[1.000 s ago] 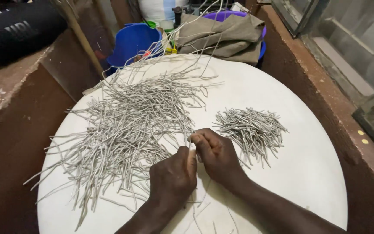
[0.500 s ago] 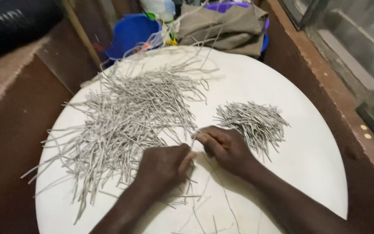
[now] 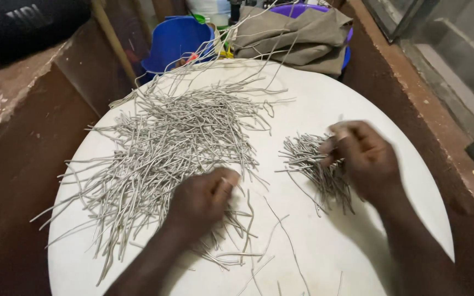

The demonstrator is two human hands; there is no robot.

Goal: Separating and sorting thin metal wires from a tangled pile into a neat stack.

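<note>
Left hand [image 3: 201, 200]: fingers [image 3: 227, 185] curled loosely downward, tips resting on the lower right edge of the large heap of grey strands [image 3: 165, 148]. Whether a strand is pinched between them cannot be told; the knuckles hide the tips. The hand lies palm down on the round white counter [image 3: 401, 181], forearm running to the lower edge of the view.

Right hand [image 3: 366, 159]: blurred by motion, fingers [image 3: 338, 134] bent and drawn together over the right edge of the small pile of short grey pieces [image 3: 311, 164]. It touches or hangs just above that pile; the blur prevents a firm finding, and no grasped piece can be confirmed.

Material: the large heap covers the left and centre of the counter, its strands long, thin, tangled and lying in all directions, some reaching the far rim. The small pile sits to the right of it, apart from it, its pieces shorter and more nearly parallel. A few loose strands lie on the bare counter between and below the two hands.

Surroundings: beyond the far rim of the counter stands a blue bucket [image 3: 174, 41], and just beside it, to the right, a folded olive-grey cloth [image 3: 297, 33] rests over a purple tub [image 3: 294, 9]. A brown wall ledge [image 3: 434, 93] runs along the right side. At upper left a dark cylindrical speaker [image 3: 23, 24] lies on a rough ledge
</note>
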